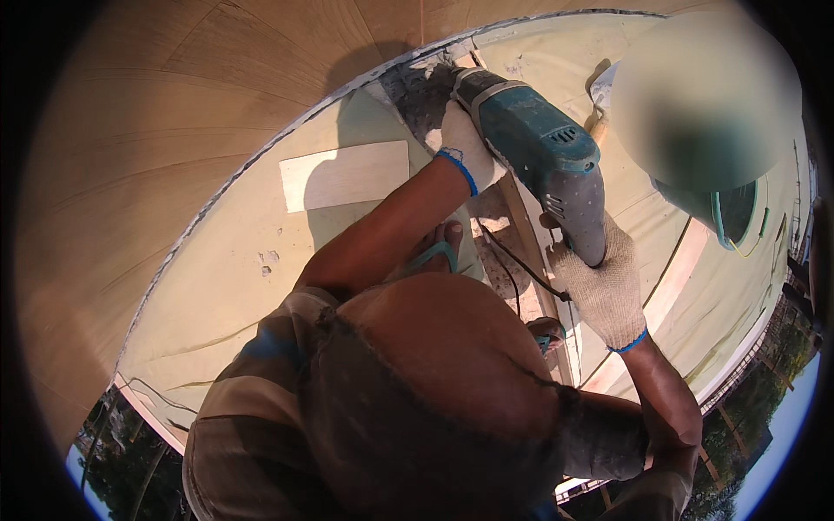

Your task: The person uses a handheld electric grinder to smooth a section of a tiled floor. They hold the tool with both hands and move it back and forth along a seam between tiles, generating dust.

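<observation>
Gripped at the rear by the gloved right hand (605, 288) and at the front by the gloved left hand (466, 149), the green-grey drill (549, 135) was angled toward the curved far edge of the pale sheet (230, 260), right of a whitish board (300, 187).
</observation>
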`<control>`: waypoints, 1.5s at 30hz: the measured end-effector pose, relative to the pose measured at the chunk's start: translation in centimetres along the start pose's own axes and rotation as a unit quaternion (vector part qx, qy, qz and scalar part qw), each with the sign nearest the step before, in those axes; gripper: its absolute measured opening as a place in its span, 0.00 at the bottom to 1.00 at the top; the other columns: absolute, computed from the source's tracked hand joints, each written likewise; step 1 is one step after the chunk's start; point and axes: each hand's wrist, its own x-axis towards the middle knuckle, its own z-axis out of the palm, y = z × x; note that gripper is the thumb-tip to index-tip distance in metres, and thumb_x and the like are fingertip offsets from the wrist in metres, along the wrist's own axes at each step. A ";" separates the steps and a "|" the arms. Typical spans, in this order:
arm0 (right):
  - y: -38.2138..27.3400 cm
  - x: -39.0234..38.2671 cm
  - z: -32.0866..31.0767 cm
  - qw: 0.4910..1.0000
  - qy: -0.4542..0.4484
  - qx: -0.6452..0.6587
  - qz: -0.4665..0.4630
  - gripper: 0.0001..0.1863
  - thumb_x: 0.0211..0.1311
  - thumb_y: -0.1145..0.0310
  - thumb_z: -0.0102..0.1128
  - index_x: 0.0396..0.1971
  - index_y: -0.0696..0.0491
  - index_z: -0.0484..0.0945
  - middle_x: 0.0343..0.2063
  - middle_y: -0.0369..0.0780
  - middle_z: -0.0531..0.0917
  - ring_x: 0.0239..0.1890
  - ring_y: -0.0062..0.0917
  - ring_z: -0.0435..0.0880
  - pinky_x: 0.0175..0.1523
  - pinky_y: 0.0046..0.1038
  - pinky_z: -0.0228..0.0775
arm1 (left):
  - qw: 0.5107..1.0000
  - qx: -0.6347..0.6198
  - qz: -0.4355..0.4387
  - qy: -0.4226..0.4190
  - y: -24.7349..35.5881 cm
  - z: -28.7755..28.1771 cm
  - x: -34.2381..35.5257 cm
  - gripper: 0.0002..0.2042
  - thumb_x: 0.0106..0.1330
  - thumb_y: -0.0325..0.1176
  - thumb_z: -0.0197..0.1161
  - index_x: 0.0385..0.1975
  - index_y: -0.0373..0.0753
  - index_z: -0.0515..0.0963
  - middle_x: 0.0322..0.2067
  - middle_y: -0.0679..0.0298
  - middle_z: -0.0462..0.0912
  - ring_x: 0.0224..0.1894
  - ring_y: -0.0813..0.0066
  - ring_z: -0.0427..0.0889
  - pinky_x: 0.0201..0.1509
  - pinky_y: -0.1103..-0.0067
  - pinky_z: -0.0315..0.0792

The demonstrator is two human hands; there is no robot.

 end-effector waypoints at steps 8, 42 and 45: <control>3.2 0.4 2.3 1.000 -0.012 -0.021 -0.009 0.22 0.60 0.73 0.71 0.56 0.59 0.85 0.41 0.43 0.93 0.42 0.27 0.92 0.50 0.31 0.84 | 0.999 0.016 -0.014 0.033 -0.7 -9.6 4.9 0.26 0.88 0.54 0.42 0.55 0.45 0.85 0.52 0.60 0.92 0.54 0.59 0.91 0.63 0.59 0.85; 1.1 6.5 6.8 0.997 0.000 -0.058 -0.055 0.21 0.68 0.65 0.73 0.57 0.57 0.84 0.38 0.51 0.92 0.43 0.45 0.96 0.47 0.38 0.86 | 0.929 0.201 0.102 -0.294 6.2 -15.6 13.8 0.20 0.85 0.44 0.46 0.59 0.43 0.84 0.57 0.57 0.90 0.60 0.53 0.88 0.67 0.59 0.82; 0.2 1.6 5.3 0.999 0.001 -0.027 -0.028 0.24 0.64 0.69 0.74 0.60 0.55 0.83 0.44 0.49 0.92 0.47 0.43 0.95 0.52 0.38 0.85 | 0.976 -0.073 -0.130 -0.159 1.6 -12.3 6.2 0.22 0.86 0.47 0.44 0.56 0.42 0.85 0.52 0.57 0.91 0.52 0.57 0.91 0.62 0.58 0.85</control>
